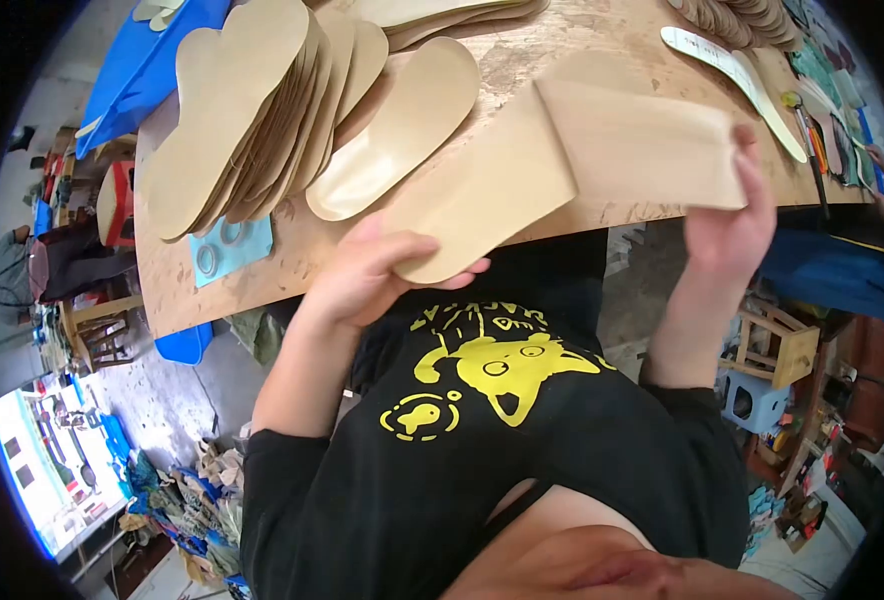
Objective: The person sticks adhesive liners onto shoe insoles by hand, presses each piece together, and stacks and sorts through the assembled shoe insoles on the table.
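Observation:
In the head view my left hand grips the rounded end of a tan insole, thumb on top and fingers underneath. My right hand pinches the far edge of a tan sheet-like piece, slightly blurred. The two pieces meet along a crease; whether they are joined there I cannot tell. Beyond my left hand, a single insole lies on the wooden table, next to a fanned stack of tan insoles.
More insoles lie at the table's far side. A blue bin stands at the left edge, above a light-blue card with rings. At the right are a white curved template and several tools.

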`<move>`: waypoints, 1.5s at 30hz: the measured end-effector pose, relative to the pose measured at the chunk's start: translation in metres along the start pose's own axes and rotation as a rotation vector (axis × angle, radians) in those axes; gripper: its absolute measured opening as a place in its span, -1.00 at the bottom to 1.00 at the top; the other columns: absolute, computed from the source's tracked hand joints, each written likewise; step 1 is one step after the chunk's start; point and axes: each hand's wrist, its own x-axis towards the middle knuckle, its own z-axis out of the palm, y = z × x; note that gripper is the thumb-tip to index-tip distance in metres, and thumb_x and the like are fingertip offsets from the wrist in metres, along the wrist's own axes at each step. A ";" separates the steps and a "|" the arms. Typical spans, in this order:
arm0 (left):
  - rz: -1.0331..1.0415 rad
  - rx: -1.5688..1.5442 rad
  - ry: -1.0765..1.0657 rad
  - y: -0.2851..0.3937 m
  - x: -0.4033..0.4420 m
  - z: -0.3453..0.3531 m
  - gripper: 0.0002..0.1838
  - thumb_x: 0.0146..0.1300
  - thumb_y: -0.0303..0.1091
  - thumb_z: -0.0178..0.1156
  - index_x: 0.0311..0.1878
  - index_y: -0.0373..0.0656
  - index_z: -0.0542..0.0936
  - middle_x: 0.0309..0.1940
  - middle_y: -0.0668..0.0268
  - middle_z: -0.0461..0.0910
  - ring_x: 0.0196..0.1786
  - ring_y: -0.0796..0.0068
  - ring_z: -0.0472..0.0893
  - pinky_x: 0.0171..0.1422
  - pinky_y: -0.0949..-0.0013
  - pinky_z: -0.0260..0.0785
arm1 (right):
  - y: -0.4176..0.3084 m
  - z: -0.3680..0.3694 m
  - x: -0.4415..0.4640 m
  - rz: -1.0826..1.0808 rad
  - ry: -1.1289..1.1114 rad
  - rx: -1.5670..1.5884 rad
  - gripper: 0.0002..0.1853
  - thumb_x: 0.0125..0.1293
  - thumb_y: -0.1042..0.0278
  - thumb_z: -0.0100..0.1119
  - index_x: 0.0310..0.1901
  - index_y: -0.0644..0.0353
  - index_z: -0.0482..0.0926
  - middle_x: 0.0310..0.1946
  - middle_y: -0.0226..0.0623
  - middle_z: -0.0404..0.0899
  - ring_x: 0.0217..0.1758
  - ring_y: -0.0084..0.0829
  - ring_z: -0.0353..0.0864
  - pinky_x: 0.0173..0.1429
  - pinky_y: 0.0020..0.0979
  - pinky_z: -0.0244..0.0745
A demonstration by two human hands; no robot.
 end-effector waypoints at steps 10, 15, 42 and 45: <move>-0.020 0.014 0.065 -0.007 -0.058 -0.062 -0.34 0.27 -0.51 0.11 0.43 -0.44 0.19 0.06 -0.17 0.58 -0.04 -0.09 0.71 -0.05 0.15 0.70 | -0.114 -0.031 0.071 -0.520 -0.083 -1.200 -0.58 0.41 0.49 0.17 0.29 0.29 0.46 0.15 -0.20 0.58 0.21 -0.43 0.56 0.35 -0.42 0.36; -0.030 -0.005 0.103 -0.010 -0.060 -0.071 -0.36 0.28 -0.50 0.12 0.40 -0.46 0.22 0.04 -0.16 0.59 -0.05 -0.07 0.71 -0.05 0.17 0.69 | -0.206 -0.043 0.081 -0.701 -0.354 -1.618 -0.77 0.45 0.48 0.03 0.06 0.32 0.55 0.04 -0.19 0.58 0.14 -0.37 0.55 0.24 -0.33 0.40; 0.053 0.059 0.044 -0.064 -0.043 -0.046 -0.28 0.21 -0.43 0.35 0.39 -0.31 0.26 0.13 0.09 0.55 0.13 0.33 0.60 0.24 0.30 0.45 | 0.123 0.055 -0.039 0.247 -0.161 -0.598 -0.30 0.18 0.44 0.42 0.32 0.32 0.30 0.12 -0.17 0.53 0.18 -0.36 0.56 0.25 -0.34 0.47; -0.041 0.132 -0.085 -0.050 -0.037 -0.035 -0.40 0.22 -0.43 0.37 0.31 -0.27 0.38 0.09 0.32 0.53 0.15 0.62 0.48 0.26 0.48 0.32 | 0.120 0.042 -0.034 0.257 -0.019 -0.501 -0.42 0.23 0.46 0.38 0.27 0.31 0.38 0.06 -0.20 0.58 0.12 -0.40 0.61 0.20 -0.38 0.51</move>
